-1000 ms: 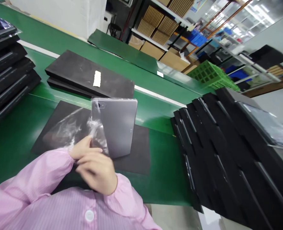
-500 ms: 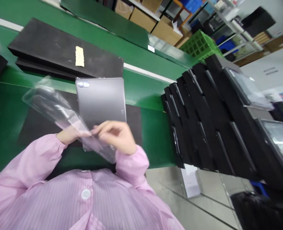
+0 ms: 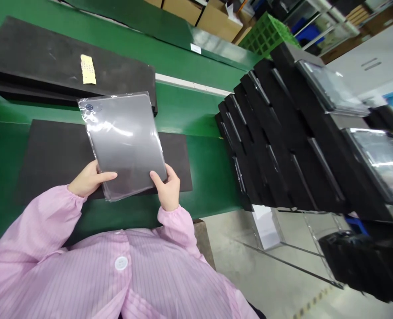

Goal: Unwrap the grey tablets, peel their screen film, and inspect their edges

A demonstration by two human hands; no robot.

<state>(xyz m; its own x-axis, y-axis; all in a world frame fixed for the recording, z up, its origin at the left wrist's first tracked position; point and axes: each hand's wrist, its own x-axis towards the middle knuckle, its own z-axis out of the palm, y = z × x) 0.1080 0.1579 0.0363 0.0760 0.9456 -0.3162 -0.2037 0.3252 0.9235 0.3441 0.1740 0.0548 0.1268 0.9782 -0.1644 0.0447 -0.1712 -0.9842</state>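
A grey tablet [image 3: 125, 133] in a clear plastic bag [image 3: 119, 192] is held up, its back with the camera facing me. My left hand [image 3: 92, 178] grips its lower left edge, thumb on top. At the lower right edge, my right hand [image 3: 167, 185] grips it in the same way. The bag covers the whole tablet and its loose end hangs past the lower edge. Under the tablet a flat black foam mat [image 3: 56, 155] lies on the green bench [image 3: 213, 168].
Behind the tablet lie stacked black foam slabs [image 3: 26, 53] with a yellow label [image 3: 88, 69]. To the right, a tall stack of black foam trays [image 3: 283, 146] holds several tablets. A green crate [image 3: 266, 35] and cardboard boxes [image 3: 216, 20] stand at the back.
The tablet, bare on the bench side before, is now inside the clear bag. Both hands have moved from holding the bag to gripping the bagged tablet at its two sides.
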